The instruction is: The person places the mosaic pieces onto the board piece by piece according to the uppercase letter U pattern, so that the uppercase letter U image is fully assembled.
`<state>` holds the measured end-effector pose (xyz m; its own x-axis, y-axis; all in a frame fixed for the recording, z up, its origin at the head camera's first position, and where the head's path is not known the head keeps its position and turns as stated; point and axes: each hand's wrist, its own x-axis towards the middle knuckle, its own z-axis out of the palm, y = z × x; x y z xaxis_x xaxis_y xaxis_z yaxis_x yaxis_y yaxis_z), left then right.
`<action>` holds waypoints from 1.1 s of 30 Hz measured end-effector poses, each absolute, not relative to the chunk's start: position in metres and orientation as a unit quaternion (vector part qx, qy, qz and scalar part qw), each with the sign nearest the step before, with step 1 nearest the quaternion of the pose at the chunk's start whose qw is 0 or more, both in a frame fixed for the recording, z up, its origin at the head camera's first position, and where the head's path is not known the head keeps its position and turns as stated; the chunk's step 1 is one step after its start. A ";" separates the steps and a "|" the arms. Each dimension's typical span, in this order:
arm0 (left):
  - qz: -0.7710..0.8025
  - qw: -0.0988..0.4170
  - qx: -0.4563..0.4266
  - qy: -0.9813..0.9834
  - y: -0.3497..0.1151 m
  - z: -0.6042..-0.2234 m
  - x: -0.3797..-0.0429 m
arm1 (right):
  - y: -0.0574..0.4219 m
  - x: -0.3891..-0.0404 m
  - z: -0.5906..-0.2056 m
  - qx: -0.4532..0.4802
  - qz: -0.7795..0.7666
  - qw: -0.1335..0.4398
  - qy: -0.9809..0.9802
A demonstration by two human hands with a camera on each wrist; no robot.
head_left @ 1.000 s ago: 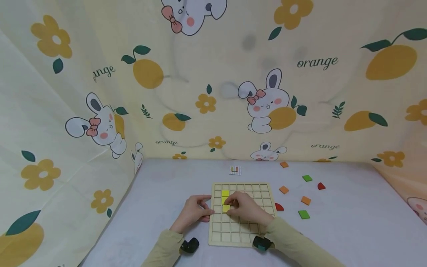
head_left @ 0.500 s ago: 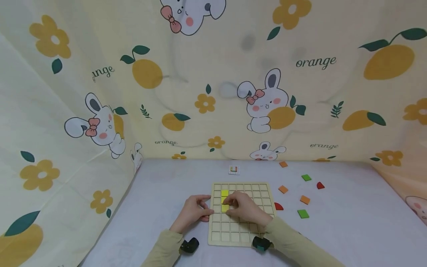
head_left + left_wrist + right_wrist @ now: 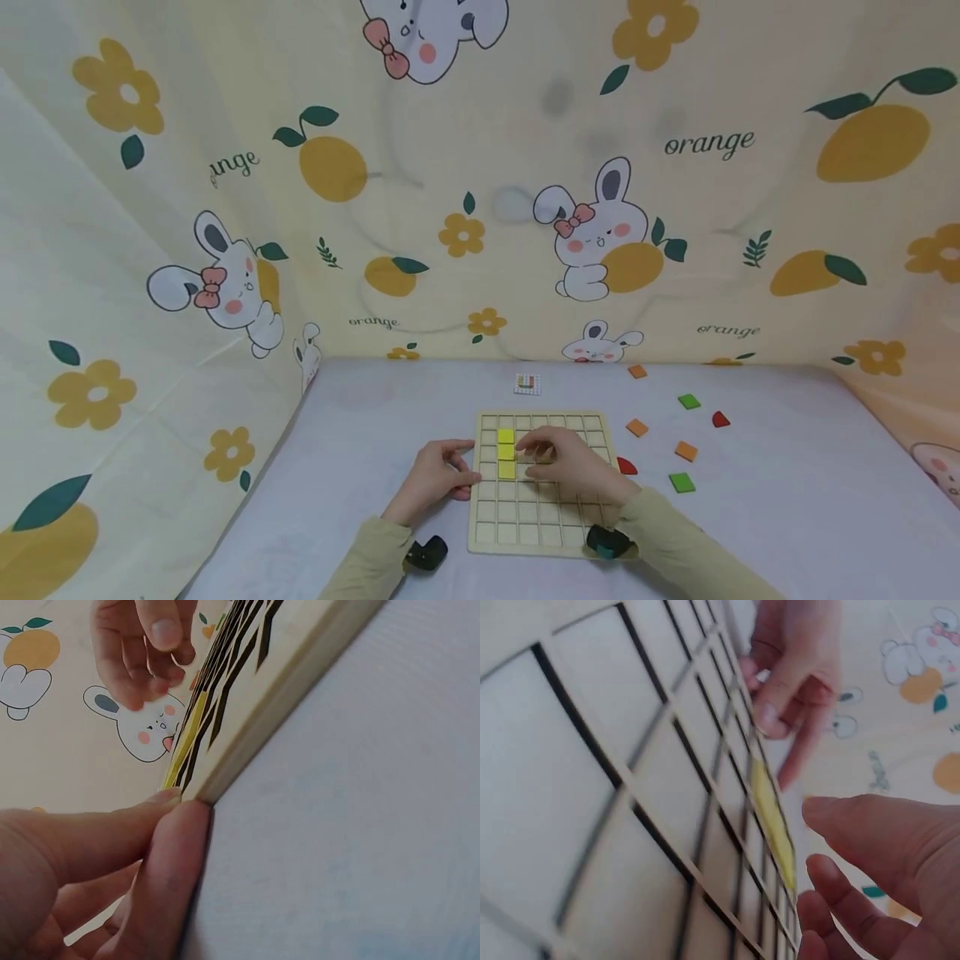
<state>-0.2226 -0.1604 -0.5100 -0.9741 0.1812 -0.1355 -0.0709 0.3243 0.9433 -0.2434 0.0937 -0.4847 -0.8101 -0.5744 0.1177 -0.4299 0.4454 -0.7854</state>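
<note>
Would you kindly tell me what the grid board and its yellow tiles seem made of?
Grid board: probably wood, with a matte finish, judging by its pale tan colour and plain edge. Yellow tiles: perhaps painted wood or plastic; they look smooth and evenly coloured, but are too small to tell which.

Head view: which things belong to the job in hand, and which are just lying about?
Job in hand:
- gridded board, edge pinched by the left hand
- three yellow squares in its cells, beside the right hand
- probably the small card and loose coloured pieces, unheld

Just there:
- printed curtain
- white tabletop
</note>
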 end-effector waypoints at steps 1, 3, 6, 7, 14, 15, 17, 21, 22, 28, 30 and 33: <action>0.581 0.110 0.034 0.806 -0.160 -0.510 -0.222 | 0.097 -0.243 -0.482 -0.302 -0.436 0.079 0.844; 0.583 0.110 0.035 0.805 -0.160 -0.510 -0.222 | 0.106 -0.243 -0.478 -0.314 -0.435 0.067 0.842; 0.584 0.109 0.033 0.804 -0.159 -0.509 -0.222 | 0.120 -0.243 -0.472 -0.319 -0.434 0.056 0.840; 0.584 0.109 0.034 0.804 -0.159 -0.509 -0.222 | 0.126 -0.243 -0.471 -0.317 -0.436 0.055 0.840; 0.580 0.104 0.039 0.807 -0.159 -0.511 -0.222 | 0.173 -0.244 -0.465 -0.265 -0.430 0.053 0.861; 0.580 0.103 0.040 0.807 -0.159 -0.511 -0.222 | 0.180 -0.245 -0.465 -0.256 -0.426 0.052 0.866; 0.578 0.101 0.042 0.809 -0.160 -0.511 -0.222 | 0.192 -0.246 -0.466 -0.234 -0.417 0.049 0.877; 0.578 0.099 0.045 0.809 -0.160 -0.512 -0.223 | 0.212 -0.248 -0.470 -0.202 -0.403 0.049 0.891; 0.578 0.099 0.044 0.809 -0.160 -0.512 -0.223 | 0.216 -0.248 -0.471 -0.197 -0.401 0.048 0.893; 0.579 0.102 0.037 0.808 -0.159 -0.511 -0.223 | 0.232 -0.244 -0.482 -0.172 -0.410 0.079 0.892; 0.580 0.104 0.034 0.807 -0.159 -0.511 -0.223 | 0.233 -0.242 -0.486 -0.161 -0.415 0.093 0.891; 0.581 0.106 0.033 0.806 -0.159 -0.511 -0.223 | 0.233 -0.241 -0.491 -0.150 -0.414 0.101 0.892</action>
<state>-0.2229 -0.1592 -0.5106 -0.9754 0.1768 -0.1316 -0.0690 0.3224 0.9441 -0.2413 0.2334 -0.4906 -0.9349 -0.3506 -0.0558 -0.1840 0.6129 -0.7685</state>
